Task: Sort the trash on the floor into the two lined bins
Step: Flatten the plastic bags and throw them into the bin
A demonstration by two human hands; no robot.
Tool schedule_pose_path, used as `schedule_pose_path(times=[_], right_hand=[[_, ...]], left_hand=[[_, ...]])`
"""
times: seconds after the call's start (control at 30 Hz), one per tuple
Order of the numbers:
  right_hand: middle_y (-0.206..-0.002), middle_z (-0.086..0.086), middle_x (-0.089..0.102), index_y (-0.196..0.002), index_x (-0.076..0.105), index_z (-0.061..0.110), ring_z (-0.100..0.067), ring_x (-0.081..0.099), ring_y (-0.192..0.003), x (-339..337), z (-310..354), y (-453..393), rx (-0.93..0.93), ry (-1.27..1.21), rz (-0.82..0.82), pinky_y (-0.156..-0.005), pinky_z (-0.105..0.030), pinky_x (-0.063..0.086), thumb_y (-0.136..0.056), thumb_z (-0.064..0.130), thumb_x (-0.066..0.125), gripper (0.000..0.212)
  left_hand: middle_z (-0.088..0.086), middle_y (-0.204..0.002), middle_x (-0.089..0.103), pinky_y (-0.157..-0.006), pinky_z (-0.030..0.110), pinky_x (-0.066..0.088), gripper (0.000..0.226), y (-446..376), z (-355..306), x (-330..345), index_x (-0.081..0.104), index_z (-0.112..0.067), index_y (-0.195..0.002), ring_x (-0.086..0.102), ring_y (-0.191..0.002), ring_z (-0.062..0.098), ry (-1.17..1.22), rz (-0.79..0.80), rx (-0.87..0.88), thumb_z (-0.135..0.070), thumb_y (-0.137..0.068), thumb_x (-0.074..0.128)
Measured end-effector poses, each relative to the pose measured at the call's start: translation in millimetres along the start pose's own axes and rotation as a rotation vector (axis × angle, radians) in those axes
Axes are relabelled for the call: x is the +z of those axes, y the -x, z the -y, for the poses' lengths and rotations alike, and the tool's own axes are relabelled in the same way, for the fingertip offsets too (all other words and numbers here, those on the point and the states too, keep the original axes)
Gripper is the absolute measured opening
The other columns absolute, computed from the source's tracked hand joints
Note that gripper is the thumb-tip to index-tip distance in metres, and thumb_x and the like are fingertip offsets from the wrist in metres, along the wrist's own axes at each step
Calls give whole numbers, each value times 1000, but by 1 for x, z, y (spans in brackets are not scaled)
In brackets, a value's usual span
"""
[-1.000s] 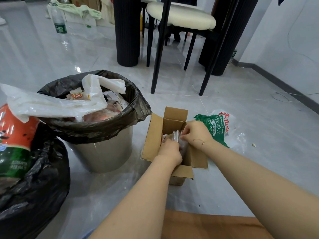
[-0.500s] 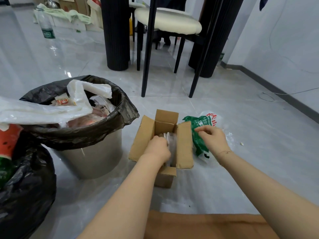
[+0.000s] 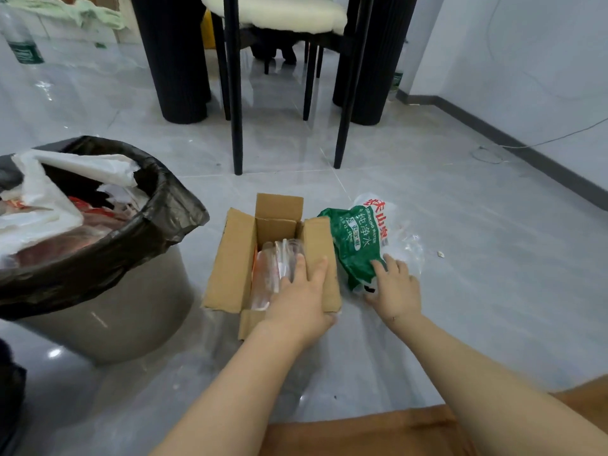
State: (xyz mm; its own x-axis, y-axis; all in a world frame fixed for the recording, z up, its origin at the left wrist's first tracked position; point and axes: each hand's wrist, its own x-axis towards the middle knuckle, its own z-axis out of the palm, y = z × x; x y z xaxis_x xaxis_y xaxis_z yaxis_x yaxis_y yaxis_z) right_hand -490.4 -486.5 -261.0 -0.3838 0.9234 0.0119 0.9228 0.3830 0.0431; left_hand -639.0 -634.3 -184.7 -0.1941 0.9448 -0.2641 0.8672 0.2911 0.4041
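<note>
An open cardboard box (image 3: 230, 261) lies on the grey floor with clear crumpled plastic (image 3: 274, 268) inside. My left hand (image 3: 301, 301) grips the box's right flap, fingers over the flap and onto the plastic. Just to the right lies a green and white plastic water wrapper (image 3: 353, 238). My right hand (image 3: 396, 287) holds its near end, fingers spread on top. A steel bin with a black liner (image 3: 108, 301) stands left of the box, heaped with white plastic and red wrappers. A second black liner (image 3: 10, 390) shows at the lower left edge.
Black chair legs (image 3: 235, 126) and two thick fluted table legs (image 3: 176, 60) stand behind the box. A water bottle (image 3: 19, 37) is at far left. A tiny scrap (image 3: 441, 254) lies right of the wrapper. A cable (image 3: 493, 153) runs along the right wall.
My right hand left the box and moved right and down the green wrapper to its near end. My left hand shifted onto the box's right flap. The view moved closer and left.
</note>
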Motion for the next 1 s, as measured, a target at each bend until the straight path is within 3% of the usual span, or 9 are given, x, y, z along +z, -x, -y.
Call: schedule_pose_path(times=[0.13, 0.33, 0.43, 0.53, 0.63, 0.77, 0.83, 0.9, 1.0], right_hand=[[-114, -1, 57, -112, 55, 17, -25, 51, -105, -1, -7, 2, -41, -45, -75, -67, -33, 40, -93, 31, 50, 25], [-110, 4, 60, -120, 59, 24, -19, 56, -103, -25, -40, 38, -32, -324, -229, -64, -29, 41, -92, 37, 55, 32], [-91, 0, 63, -94, 66, 16, -19, 58, -85, -46, -53, 65, 59, -631, -297, -65, -30, 41, -86, 35, 64, 21], [-67, -3, 49, -70, 53, 2, -18, 46, -66, -70, -66, 94, 185, -1059, -302, -62, -27, 37, -86, 29, 66, 33], [-74, -6, 56, -79, 59, -5, -16, 51, -74, -102, -78, 120, 277, -1483, -358, -72, -29, 44, -92, 22, 57, 30], [-88, 0, 70, -91, 66, 16, -15, 64, -82, -127, -96, 146, 371, -1942, -392, -75, -28, 52, -96, 16, 50, 17], [-98, -5, 70, -97, 62, 23, -12, 65, -83, -125, -102, 153, 329, -2067, -304, -80, -28, 54, -89, 27, 57, 10], [-101, -6, 69, -101, 63, 23, -11, 67, -81, -125, -102, 160, 311, -2243, -187, -74, -26, 57, -78, 36, 62, 26], [-102, -6, 72, -95, 76, 16, -19, 70, -86, -120, -88, 164, 254, -2423, -75, -76, -31, 59, -84, 42, 52, 37]], left_hand=[[8, -160, -13, -107, 45, 35, 90, -4, -3, 3, -7, -32, -152, 24, -139, 38, -2, -21, 14, -49, -90, 56], [8, -161, -13, -111, 44, 33, 92, -3, -3, 1, -10, -32, -152, 24, -143, 33, 100, 12, 31, -52, -89, 55], [3, -162, -7, -116, 39, 26, 97, 3, -3, -3, -3, -29, -153, 15, -147, 25, 205, -14, 73, -52, -85, 63], [-1, -161, 5, -118, 37, 21, 92, 16, -14, -10, 9, -27, -154, 14, -147, 20, 239, -140, 167, -46, -84, 67], [-5, -159, 17, -117, 31, 18, 83, 32, -28, -15, 20, -28, -152, 18, -145, 13, 422, -247, 240, -33, -86, 69], [-3, -156, 26, -112, 29, 26, 86, 47, -38, -20, 20, -28, -151, 25, -142, 12, 770, -279, 197, -29, -84, 72], [0, -157, 22, -111, 31, 27, 97, 52, -41, -24, 12, -27, -153, 24, -143, 15, 956, -220, 117, -34, -79, 75], [2, -159, 18, -113, 34, 27, 118, 55, -43, -27, 7, -26, -154, 26, -143, 17, 1203, -95, 58, -44, -64, 82], [0, -143, 42, -106, 39, 41, 142, 62, -45, -26, 17, -25, -153, 48, -124, 19, 1520, 147, 43, -51, -36, 94]])
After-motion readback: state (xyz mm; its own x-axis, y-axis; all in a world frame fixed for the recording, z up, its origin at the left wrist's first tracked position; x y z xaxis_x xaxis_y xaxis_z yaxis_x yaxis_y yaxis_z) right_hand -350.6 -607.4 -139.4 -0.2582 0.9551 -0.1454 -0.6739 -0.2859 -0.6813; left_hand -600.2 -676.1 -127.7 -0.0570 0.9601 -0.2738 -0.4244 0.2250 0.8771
